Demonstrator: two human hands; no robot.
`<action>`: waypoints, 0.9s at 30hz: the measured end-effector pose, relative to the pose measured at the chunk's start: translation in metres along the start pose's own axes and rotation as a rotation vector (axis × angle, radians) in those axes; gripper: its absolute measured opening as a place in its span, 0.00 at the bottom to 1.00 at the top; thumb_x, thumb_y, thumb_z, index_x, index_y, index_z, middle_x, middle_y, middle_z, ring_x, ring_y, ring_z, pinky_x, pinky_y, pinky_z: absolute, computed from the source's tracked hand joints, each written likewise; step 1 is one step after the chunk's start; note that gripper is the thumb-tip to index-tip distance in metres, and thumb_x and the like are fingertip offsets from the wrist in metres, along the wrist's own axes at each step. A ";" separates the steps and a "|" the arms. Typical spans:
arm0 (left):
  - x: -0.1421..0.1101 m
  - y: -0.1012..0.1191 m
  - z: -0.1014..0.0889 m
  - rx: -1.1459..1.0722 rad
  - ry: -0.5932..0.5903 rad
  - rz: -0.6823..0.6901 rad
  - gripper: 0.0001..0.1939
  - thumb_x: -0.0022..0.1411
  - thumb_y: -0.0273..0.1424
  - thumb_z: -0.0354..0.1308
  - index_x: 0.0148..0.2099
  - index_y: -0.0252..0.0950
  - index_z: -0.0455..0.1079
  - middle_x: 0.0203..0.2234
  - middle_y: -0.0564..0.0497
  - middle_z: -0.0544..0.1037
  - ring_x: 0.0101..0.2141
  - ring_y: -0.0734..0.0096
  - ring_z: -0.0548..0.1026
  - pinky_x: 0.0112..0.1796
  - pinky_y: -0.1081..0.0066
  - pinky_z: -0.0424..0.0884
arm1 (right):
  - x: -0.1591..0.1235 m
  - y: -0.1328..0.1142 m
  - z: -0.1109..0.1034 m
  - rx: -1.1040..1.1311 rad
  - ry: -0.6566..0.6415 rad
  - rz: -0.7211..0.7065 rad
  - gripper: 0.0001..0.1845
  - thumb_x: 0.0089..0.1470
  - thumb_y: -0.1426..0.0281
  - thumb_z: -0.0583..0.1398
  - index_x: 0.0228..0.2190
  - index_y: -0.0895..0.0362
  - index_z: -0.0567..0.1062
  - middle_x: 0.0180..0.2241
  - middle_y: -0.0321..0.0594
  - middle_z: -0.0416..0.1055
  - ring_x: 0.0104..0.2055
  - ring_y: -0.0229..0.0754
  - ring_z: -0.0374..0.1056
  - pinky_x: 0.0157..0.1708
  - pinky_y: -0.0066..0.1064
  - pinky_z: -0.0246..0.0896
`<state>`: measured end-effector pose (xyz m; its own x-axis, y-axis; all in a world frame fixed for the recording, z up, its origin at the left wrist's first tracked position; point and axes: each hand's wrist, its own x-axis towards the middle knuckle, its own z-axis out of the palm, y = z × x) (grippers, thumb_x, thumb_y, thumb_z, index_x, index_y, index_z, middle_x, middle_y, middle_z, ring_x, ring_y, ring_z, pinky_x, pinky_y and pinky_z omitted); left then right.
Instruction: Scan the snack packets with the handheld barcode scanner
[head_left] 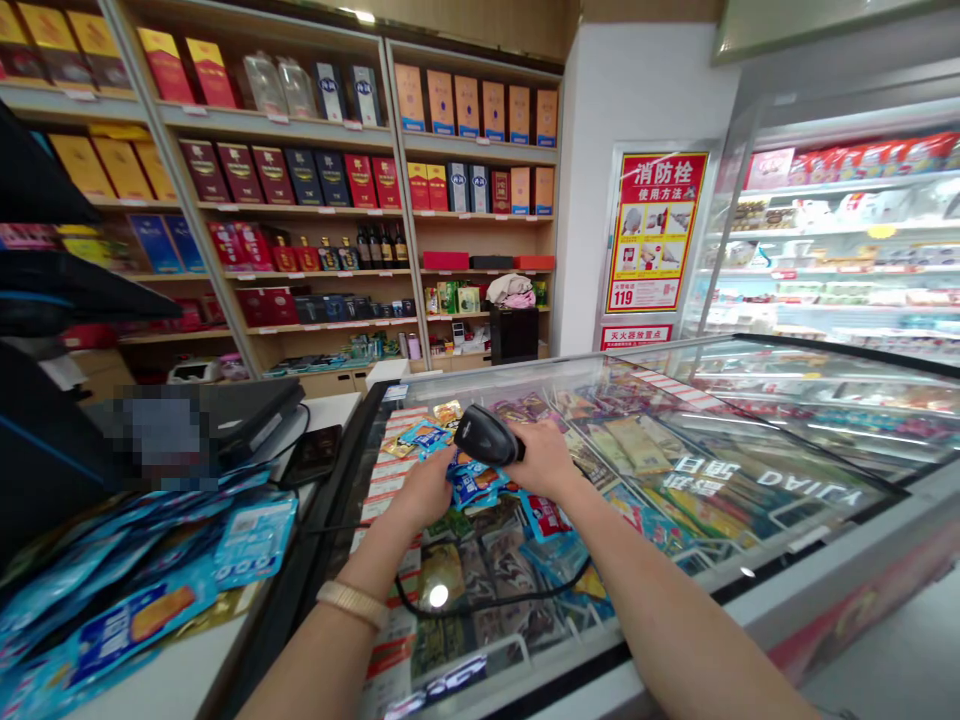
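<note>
My right hand is wrapped round the handle of a black barcode scanner, whose head points left and down over the glass lid of a chest freezer. A black cable runs from the scanner back across the lid. My left hand holds a blue snack packet right under the scanner's head. Two more blue packets lie on the lid just beyond, and another packet lies below my right wrist. A gold band sits on my left wrist.
A pile of blue snack packets covers the white counter at the left. A dark card terminal and a till screen stand behind it. Shelves of boxed goods fill the back wall. An open chiller stands at the right.
</note>
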<state>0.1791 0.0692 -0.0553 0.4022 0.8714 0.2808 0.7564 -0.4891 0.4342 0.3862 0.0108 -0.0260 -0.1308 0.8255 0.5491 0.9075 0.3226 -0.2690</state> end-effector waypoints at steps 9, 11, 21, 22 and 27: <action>-0.014 -0.018 -0.034 0.037 0.135 -0.147 0.15 0.56 0.31 0.54 0.44 0.39 0.76 0.38 0.43 0.82 0.38 0.58 0.80 0.44 0.64 0.71 | 0.000 -0.005 -0.004 0.060 0.032 -0.007 0.14 0.46 0.66 0.62 0.38 0.52 0.77 0.34 0.39 0.79 0.41 0.47 0.73 0.40 0.33 0.50; -0.021 -0.023 -0.048 -0.025 0.175 -0.193 0.16 0.55 0.34 0.53 0.44 0.37 0.75 0.32 0.46 0.82 0.30 0.62 0.79 0.37 0.66 0.72 | 0.000 -0.007 -0.005 0.064 0.033 -0.013 0.13 0.46 0.65 0.63 0.37 0.52 0.77 0.33 0.39 0.79 0.40 0.47 0.73 0.39 0.33 0.50; -0.063 -0.041 -0.068 -0.436 0.385 -0.266 0.18 0.45 0.44 0.58 0.37 0.38 0.72 0.26 0.52 0.80 0.29 0.63 0.77 0.33 0.68 0.72 | -0.005 -0.021 -0.002 0.092 -0.077 -0.192 0.09 0.45 0.67 0.65 0.32 0.53 0.75 0.31 0.36 0.78 0.36 0.43 0.71 0.39 0.33 0.47; -0.064 -0.042 -0.067 -0.454 0.383 -0.276 0.19 0.45 0.45 0.58 0.37 0.38 0.72 0.26 0.52 0.80 0.30 0.63 0.77 0.33 0.68 0.73 | -0.006 -0.023 -0.002 0.082 -0.101 -0.201 0.09 0.45 0.67 0.65 0.32 0.53 0.75 0.31 0.36 0.78 0.36 0.43 0.71 0.39 0.33 0.47; -0.069 -0.037 -0.069 -0.549 0.359 -0.297 0.22 0.46 0.46 0.59 0.41 0.38 0.72 0.32 0.51 0.82 0.32 0.62 0.78 0.36 0.67 0.74 | -0.007 -0.026 0.001 0.019 -0.177 -0.226 0.09 0.46 0.64 0.65 0.31 0.53 0.75 0.30 0.36 0.77 0.36 0.44 0.71 0.38 0.32 0.48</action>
<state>0.0881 0.0246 -0.0319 -0.0460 0.9506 0.3071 0.4010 -0.2640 0.8772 0.3627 -0.0030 -0.0238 -0.3982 0.7991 0.4505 0.8401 0.5148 -0.1707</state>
